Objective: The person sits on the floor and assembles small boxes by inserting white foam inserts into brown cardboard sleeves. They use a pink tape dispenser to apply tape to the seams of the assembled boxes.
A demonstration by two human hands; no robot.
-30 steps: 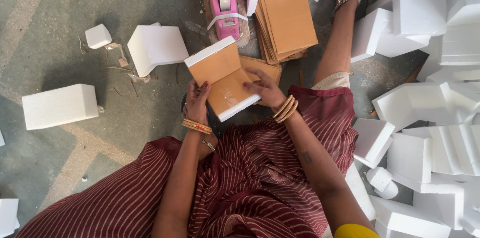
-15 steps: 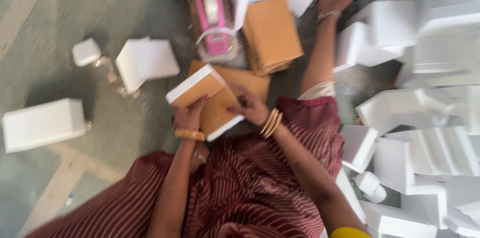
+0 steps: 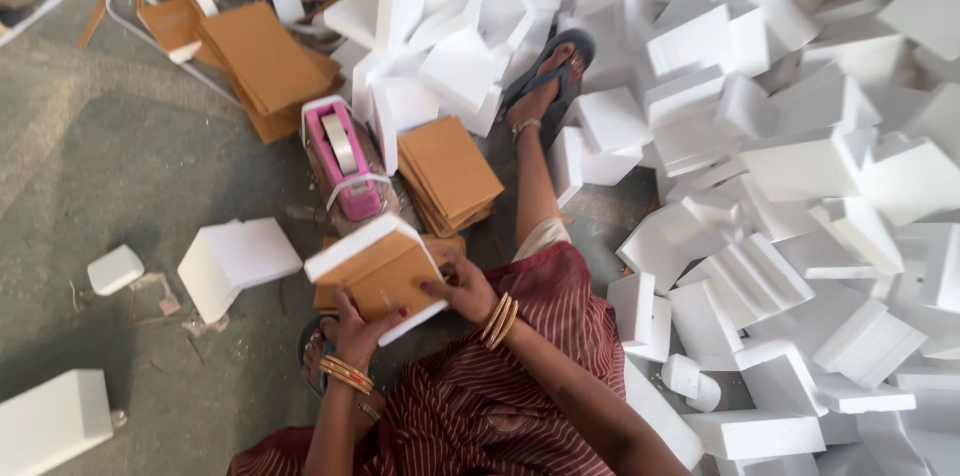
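I sit on the floor holding a small brown cardboard box (image 3: 382, 274) with white foam pieces at its ends. My left hand (image 3: 357, 331) grips the box from below. My right hand (image 3: 462, 288) presses on its right side, fingers curled over the edge. A pink tape dispenser (image 3: 345, 161) stands on the floor just beyond the box. A stack of flat brown cardboard sheets (image 3: 450, 171) lies to the right of the dispenser. My outstretched foot in a sandal (image 3: 548, 81) reaches toward the foam pile.
A big heap of white foam blocks (image 3: 800, 166) fills the right side and the far middle. Loose foam blocks (image 3: 235, 261) lie on the grey floor at left, another foam block (image 3: 52, 421) sits near the bottom left corner. More brown cardboard sheets (image 3: 262, 61) lie at far left.
The view has tilted up and away, so more of the foam heap and the far cardboard shows. Both hands keep hold of the box, which has turned slightly.
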